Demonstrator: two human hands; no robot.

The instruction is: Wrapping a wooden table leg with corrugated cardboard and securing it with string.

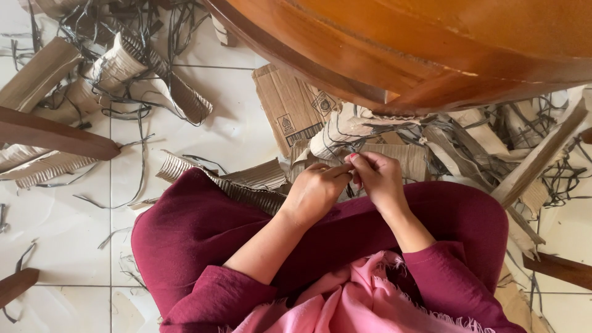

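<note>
Our left hand (313, 192) and right hand (377, 179) together over lap, fingertips pinched on thin grey strip (353, 151) at corrugated cardboard piece (345, 126). We hold it just below edge of wooden table (394, 43). Flattened cardboard box (287, 108) lies left of table edge. More cardboard scraps (129, 68) and strips farther left on white tiled floor (61, 234).

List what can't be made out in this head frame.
- What the left hand and right hand pinch: covered by the fingers, head view.
- Cardboard pile: far side hidden under the wooden table.
- Dark strips: too thin to tell the material.
</note>
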